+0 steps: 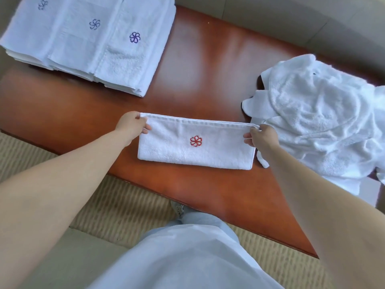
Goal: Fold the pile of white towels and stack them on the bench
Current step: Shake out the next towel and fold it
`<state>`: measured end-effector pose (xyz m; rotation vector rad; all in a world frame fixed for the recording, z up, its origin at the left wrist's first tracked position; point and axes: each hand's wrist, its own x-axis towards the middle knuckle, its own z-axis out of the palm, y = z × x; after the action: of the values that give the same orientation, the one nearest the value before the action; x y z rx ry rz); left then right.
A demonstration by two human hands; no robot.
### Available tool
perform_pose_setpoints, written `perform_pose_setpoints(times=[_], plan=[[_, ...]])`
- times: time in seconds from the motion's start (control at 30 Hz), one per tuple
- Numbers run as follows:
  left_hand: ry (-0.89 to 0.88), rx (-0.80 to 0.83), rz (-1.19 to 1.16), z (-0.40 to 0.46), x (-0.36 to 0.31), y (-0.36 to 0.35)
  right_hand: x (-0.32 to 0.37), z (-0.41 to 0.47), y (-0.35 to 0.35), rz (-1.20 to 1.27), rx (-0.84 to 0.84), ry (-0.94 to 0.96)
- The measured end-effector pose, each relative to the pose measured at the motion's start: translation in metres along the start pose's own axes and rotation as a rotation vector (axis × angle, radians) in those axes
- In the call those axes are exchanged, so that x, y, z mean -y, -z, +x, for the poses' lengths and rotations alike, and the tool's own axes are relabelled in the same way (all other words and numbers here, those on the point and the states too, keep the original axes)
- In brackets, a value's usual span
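Observation:
A white towel (177, 147) with a red flower emblem lies folded in a long rectangle on the reddish-brown bench (200, 69). My left hand (132, 125) pinches its far left corner. My right hand (262, 136) pinches its far right corner. To the right sits a crumpled pile of white towels (320, 122). At the far left of the bench lie folded white towels (87, 44) with purple flower emblems, overlapped in a row.
The bench's near edge runs diagonally from the left down to the lower right. Below it is striped beige carpet (129, 205). My light-blue clothing (187, 257) and a shoe (177, 208) show at the bottom centre.

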<state>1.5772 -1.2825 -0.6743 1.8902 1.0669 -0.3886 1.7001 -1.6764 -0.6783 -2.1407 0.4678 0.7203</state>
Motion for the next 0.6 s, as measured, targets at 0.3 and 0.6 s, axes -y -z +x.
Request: perform_pose_setpoints(times=[0.3, 0.6], plan=[[0.098, 0.002, 0.188, 0.03, 0.011, -0.028, -0.009, 0.031, -0.025, -0.139, 0.023, -0.137], [-0.417, -0.188, 0.561, 0.001, 0.009, -0.067, -0.015, -0.011, -0.072, -0.29, -0.088, 0.362]])
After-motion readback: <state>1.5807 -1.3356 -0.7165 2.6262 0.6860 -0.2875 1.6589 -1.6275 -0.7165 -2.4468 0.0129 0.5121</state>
